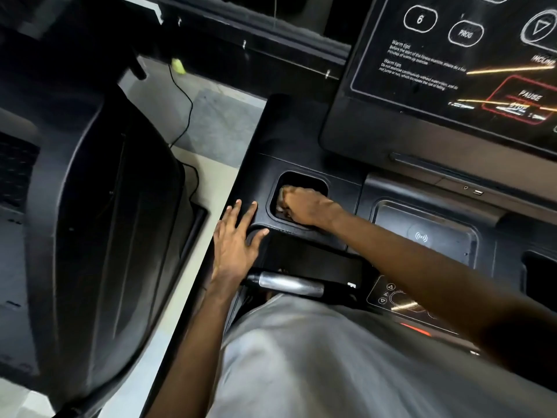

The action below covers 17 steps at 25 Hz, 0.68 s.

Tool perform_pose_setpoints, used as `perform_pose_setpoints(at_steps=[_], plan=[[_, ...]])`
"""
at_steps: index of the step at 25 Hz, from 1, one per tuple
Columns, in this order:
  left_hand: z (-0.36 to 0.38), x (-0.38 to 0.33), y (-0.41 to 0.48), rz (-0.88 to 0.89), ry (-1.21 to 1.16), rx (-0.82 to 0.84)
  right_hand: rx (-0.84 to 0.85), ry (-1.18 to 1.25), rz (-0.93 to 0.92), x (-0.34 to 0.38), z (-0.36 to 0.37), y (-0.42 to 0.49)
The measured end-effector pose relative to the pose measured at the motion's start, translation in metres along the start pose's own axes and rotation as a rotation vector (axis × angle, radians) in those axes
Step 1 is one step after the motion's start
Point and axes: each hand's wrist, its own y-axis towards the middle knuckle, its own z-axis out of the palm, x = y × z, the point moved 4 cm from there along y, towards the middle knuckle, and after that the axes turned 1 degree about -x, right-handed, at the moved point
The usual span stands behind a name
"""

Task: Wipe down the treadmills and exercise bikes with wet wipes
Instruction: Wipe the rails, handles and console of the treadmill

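Reaching into the cup holder (302, 177) of the treadmill (301, 131), the right grip (304, 206) was curled tight around a bunched wet wipe (281, 195) against the holder's left wall. The left grip (238, 236) lay flat and empty just left of the holder, whose far wall lay ahead of the wipe.

The treadmill console panel (376, 95) carries white signs: higher up, the number "6" (420, 19) and "PROG" (465, 33) in rounded frames, then the heading "Warm tips" (401, 44) twice above small blurred lines, and "PAUSE" (529, 96) in a red frame near its lower edge. The tray (391, 218) below shows a wireless sign (421, 237).
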Motion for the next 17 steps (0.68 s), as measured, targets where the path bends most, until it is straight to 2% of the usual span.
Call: perform_pose_setpoints(at_steps=[5, 8, 11, 14, 17], plan=[[-0.002, -0.001, 0.0, -0.029, 0.006, 0.043, 0.193, -0.365, 0.221, 0.011, -0.002, -0.008], [-0.003, -0.001, -0.001, -0.026, -0.002, 0.059, 0.384, -0.27, 0.187, 0.01, -0.009, -0.013], [-0.004, -0.001, -0.001, -0.004, -0.011, 0.051, 0.432, -0.098, 0.141, 0.002, -0.018, -0.016], [-0.002, -0.001, -0.001, -0.014, -0.007, 0.07, 0.269, 0.21, 0.229, -0.006, -0.023, -0.028], [0.0, -0.006, -0.001, 0.052, -0.041, 0.032, -0.134, 0.479, 0.249, 0.009, -0.018, -0.057]])
